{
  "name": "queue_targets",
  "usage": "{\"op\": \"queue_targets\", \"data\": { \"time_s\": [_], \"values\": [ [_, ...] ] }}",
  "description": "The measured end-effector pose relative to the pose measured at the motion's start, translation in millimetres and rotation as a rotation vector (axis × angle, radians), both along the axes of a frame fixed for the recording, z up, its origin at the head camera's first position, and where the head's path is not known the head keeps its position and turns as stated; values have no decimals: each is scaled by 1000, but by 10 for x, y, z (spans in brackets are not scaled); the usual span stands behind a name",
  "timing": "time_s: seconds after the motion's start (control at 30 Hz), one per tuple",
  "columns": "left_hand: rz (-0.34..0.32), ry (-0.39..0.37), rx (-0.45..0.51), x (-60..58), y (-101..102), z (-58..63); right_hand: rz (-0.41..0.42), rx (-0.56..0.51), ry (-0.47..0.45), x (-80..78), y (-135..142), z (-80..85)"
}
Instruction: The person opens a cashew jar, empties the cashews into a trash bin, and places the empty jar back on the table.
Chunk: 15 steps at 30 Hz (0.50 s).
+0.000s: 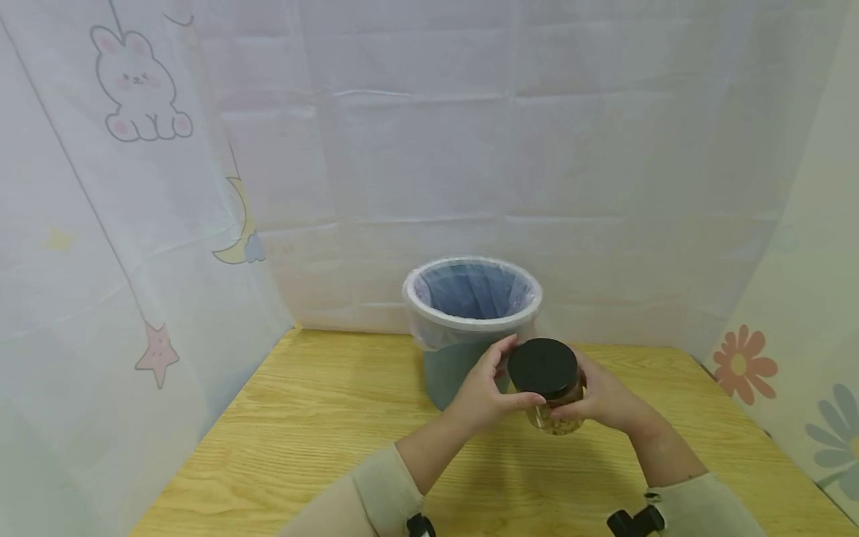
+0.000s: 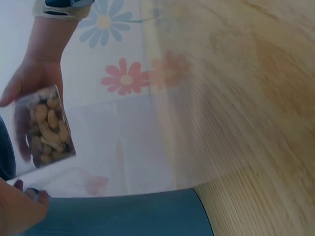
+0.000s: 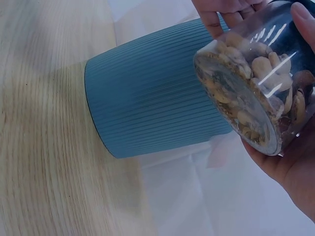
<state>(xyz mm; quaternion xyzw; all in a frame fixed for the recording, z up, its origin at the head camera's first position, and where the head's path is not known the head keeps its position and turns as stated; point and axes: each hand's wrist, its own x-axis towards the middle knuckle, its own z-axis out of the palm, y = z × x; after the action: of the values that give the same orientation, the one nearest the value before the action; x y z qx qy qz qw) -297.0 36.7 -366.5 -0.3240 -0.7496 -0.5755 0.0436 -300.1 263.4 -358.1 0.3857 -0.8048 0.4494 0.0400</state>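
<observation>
No legible text, labels, brands, numbers or signs.

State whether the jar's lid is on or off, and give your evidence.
On: in the head view, the black lid covers the top of the clear jar. How tightly it is fastened, I cannot tell.

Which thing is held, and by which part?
A black-lidded nut jar, by its clear side, in the right hand; whether the left hand grips, I cannot tell.
</observation>
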Motion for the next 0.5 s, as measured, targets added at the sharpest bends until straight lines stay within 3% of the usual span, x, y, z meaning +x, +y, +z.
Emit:
{"op": "queue_targets", "data": {
  "time_s": [0.2,0.5],
  "values": [
    [-180,81,-15,-122,-97,-17,86,7,3,-9,34,21],
    [-419,40,39,-228,-169,20,220,-47,-43,19,47,58]
  ]
}}
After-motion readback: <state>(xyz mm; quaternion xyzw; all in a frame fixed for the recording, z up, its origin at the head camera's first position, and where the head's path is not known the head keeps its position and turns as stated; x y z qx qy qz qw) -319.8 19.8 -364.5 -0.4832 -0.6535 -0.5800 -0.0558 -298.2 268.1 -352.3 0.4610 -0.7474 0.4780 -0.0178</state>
